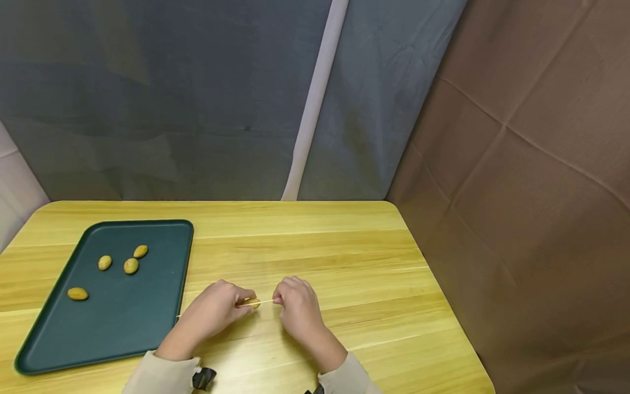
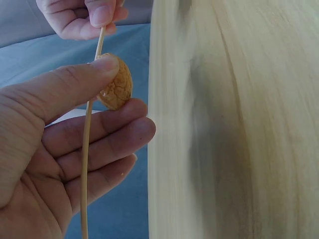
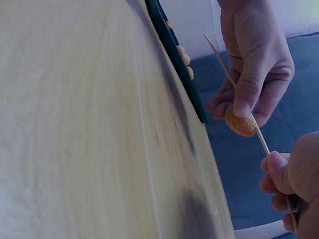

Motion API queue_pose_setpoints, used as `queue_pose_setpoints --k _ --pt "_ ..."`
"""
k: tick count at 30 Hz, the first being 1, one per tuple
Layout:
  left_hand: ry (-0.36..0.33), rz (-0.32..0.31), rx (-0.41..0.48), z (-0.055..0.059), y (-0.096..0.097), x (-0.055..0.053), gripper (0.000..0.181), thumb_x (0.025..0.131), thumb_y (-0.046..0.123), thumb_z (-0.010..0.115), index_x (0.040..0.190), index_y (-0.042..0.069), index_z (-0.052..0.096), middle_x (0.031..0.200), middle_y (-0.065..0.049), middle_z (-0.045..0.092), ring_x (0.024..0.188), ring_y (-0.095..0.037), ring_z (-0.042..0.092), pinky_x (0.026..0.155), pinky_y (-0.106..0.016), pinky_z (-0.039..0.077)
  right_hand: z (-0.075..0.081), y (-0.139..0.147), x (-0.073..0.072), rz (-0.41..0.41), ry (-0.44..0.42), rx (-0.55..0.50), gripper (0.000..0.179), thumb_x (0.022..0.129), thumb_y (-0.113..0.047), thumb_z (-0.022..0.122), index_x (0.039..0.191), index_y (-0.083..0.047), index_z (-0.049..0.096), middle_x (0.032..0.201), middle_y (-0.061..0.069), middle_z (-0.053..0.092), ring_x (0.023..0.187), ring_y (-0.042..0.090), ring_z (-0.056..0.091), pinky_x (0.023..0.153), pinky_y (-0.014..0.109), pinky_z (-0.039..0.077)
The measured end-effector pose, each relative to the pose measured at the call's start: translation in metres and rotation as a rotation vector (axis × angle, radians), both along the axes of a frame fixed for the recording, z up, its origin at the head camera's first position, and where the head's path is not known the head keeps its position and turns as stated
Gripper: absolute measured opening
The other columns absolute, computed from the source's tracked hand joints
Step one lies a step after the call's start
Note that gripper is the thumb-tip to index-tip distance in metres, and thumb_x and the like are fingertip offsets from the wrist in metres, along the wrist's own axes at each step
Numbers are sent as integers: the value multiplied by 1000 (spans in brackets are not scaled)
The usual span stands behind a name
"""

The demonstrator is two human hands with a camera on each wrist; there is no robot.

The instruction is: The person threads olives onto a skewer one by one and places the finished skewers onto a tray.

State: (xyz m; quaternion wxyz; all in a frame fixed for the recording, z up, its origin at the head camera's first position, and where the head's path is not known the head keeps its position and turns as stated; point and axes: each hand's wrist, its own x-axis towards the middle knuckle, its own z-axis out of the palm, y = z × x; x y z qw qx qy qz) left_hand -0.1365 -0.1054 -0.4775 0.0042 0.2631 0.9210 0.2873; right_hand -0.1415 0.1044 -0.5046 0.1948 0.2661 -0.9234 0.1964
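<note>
A dark grey cloth point(image 1: 197, 109) hangs across the top of the frame, and a brown cloth point(image 1: 531, 191) fills the right side, behind a wood-grained desk point(image 1: 384, 262) that spans the lower half. At left on the desk lies a dark green tray point(image 1: 113, 328) with rounded corners. Reaching in from the bottom centre, in pale sleeves point(image 1: 162, 375), a person works with two bare hands: the left grip point(image 1: 216, 309) pinches a wrinkled nut point(image 1: 253, 302) between thumb and fingers, while the right grip point(image 1: 299, 306), just beside it, holds a thin wooden stick point(image 1: 266, 301). Four loose nuts point(image 1: 130, 266) rest in the tray, three near one another in its upper part and one at its left. The pinched nut sits at the lower centre of the frame, clear of the desk in both wrist views. Thinnest of all, the stick passes under the left thumb and against the nut; whether it pierces the shell cannot be told
</note>
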Motion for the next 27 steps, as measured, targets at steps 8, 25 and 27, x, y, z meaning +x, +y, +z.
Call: queue_pose_setpoints --k 8,25,27 --pt "1 4 -5 2 0 1 13 86 12 81 99 13 79 83 6 73 58 2 44 56 -21 42 2 -4 1 5 29 18 18 77 -11 85 73 -16 68 72 -12 61 70 5 56 68 17 43" --pt "18 -40 14 1 3 2 11 85 11 82 88 19 75 67 15 59 56 2 40 53 -21 39 -2 -9 4 22 62 17 18 76 -12 85 73 -16 68 72 -11 61 69 5 55 69 16 43" --pt "22 -40 14 0 4 2 11 85 11 82 89 19 75 67 15 59 56 2 40 53 -21 40 -2 -9 5 22 68 20 18 77 -12 85 73 -17 68 72 -11 61 69 5 55 69 16 43"
